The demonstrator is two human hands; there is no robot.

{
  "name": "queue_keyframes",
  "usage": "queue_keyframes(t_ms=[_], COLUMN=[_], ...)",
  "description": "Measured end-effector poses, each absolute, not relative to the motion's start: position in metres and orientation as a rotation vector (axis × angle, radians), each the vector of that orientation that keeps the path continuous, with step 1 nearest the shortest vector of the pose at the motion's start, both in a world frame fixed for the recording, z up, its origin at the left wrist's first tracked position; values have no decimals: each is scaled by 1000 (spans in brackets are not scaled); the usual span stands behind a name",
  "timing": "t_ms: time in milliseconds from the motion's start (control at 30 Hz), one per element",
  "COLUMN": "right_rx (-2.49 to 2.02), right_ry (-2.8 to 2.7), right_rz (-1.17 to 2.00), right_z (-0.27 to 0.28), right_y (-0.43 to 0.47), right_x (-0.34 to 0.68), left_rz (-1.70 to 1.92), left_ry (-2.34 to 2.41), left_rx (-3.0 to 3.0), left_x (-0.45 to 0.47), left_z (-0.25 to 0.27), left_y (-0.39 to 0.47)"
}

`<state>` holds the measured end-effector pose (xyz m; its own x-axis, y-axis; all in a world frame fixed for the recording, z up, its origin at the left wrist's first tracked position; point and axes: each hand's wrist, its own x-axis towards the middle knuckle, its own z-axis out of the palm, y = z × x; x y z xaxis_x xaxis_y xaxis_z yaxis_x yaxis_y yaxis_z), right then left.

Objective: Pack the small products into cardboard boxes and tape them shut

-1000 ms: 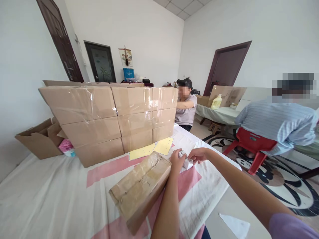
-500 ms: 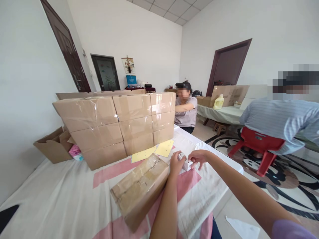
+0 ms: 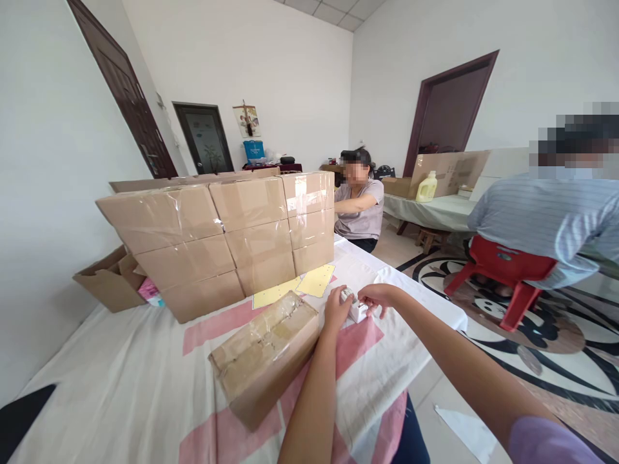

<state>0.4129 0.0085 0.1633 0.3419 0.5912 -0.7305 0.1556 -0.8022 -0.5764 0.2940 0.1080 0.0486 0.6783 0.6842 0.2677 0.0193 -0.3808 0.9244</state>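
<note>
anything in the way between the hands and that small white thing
Nothing visible: the left hand and right hand are both at the small white object. The taped carton sits left of them.

- To my right I note a person in a striped shirt (image 3: pixel 546 222), back towards me, seated on a red chair (image 3: pixel 503 259).
- Beyond the chair: a yellow bottle (image 3: pixel 426 188), upright on a cloth-covered table (image 3: pixel 447 214); wooden stool (image 3: pixel 428 240) below its edge.
- On the far wall I observe a hanging picture (image 3: pixel 247 120) above a blue box (image 3: pixel 254 152), right of a dark door (image 3: pixel 203 138).
- Floor, my right side: one white scrap (image 3: pixel 467 430), lying on pale tiles.
</note>
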Motion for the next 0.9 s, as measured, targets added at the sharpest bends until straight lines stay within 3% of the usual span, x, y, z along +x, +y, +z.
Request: queue_keyframes(t_ms=[900], right_rx=[-2525], right_ry=[-719], right_rz=[982], right_z=[145], right_y=[15], right_x=[394], left_rz=[792], left_ry=[605], left_rx=[1906], left_x=[289], left_z=[61], left_y=[98])
